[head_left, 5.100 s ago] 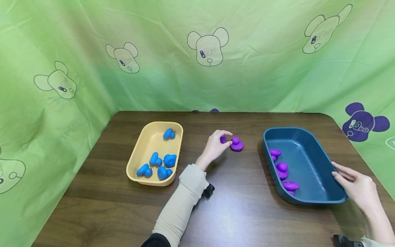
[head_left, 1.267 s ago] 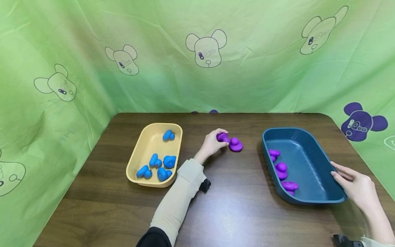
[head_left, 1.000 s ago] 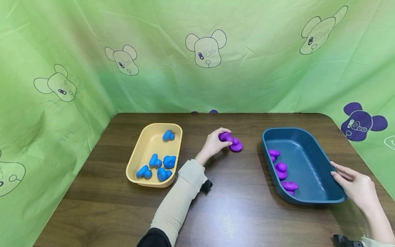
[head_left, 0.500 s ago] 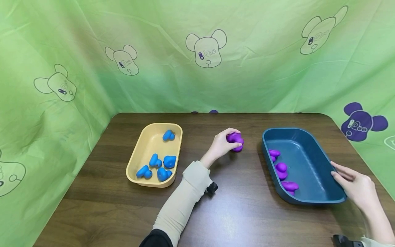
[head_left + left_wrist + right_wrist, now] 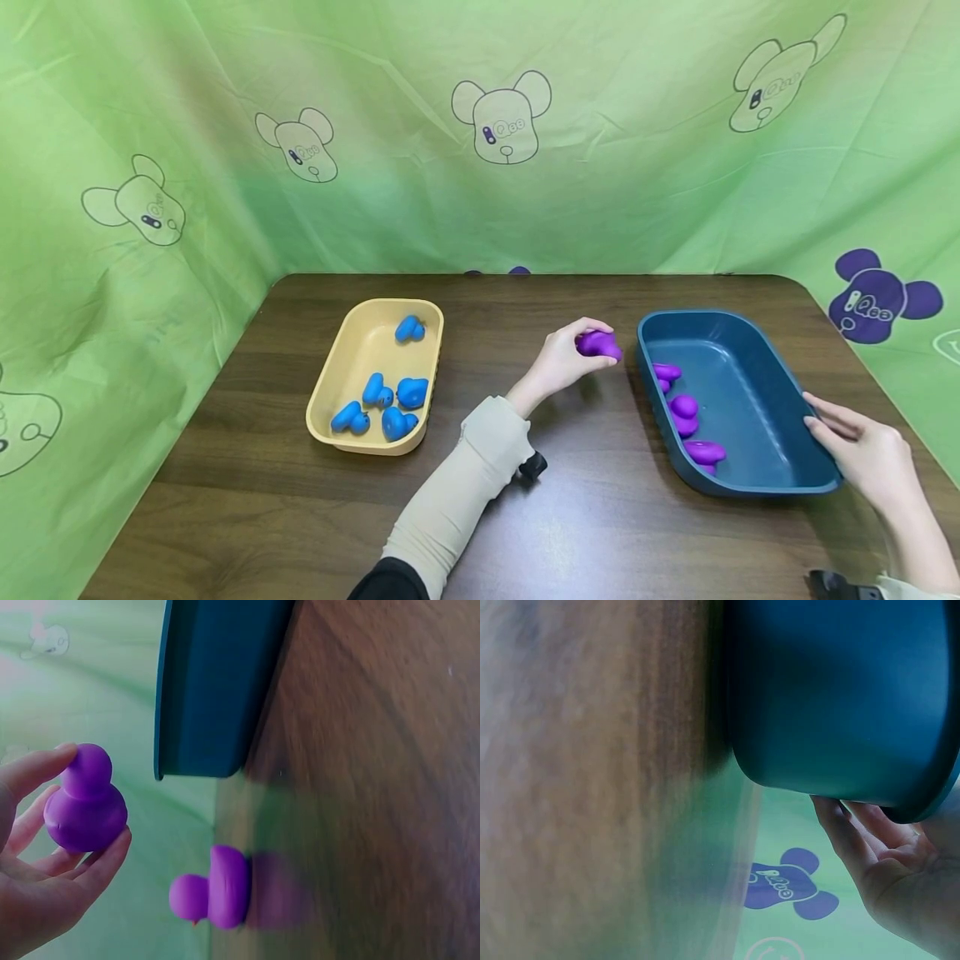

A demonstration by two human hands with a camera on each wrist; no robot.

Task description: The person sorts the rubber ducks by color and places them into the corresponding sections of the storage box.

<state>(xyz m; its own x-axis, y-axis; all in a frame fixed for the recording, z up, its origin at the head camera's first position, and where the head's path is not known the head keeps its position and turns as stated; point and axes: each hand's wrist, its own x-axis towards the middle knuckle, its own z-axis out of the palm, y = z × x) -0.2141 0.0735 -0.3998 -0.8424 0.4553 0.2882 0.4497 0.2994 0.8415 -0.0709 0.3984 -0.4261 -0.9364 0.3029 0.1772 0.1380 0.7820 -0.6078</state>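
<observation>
The left hand [image 5: 558, 362] held a purple rubber duck [image 5: 597, 343] pinched between thumb and curled fingers, above the table [image 5: 600, 517] and just short of the near-side wall of the dark blue tray [image 5: 750, 392]. In the left wrist view the hold looked light: fingertips [image 5: 112, 847] cradled the duck's body and one finger lay on its head. A second purple duck [image 5: 214, 889] stood on the table just below and beyond that hand. The right hand [image 5: 862, 454] lay against the tray's far wall, fingers nearly straight under the rim, steadying it.

The likeliest slip, as I judged it, was the smooth, rounded duck squirting out of so shallow a pinch and rolling off across the wood. The hand was also low and close to the tray's rim, so the duck could clip that edge and bounce back. The sleeve could knock the second duck away too.

Three purple ducks [image 5: 684, 408] lay in the tray on the side nearest the left hand. Well behind that hand's wrist sat a yellow tray [image 5: 330, 379] of blue ducks [image 5: 382, 400].

The ducks and trays showed no brand or label. The bear prints [image 5: 502, 117] on the green cloth [image 5: 600, 192] carried small marks too fine to read.
</observation>
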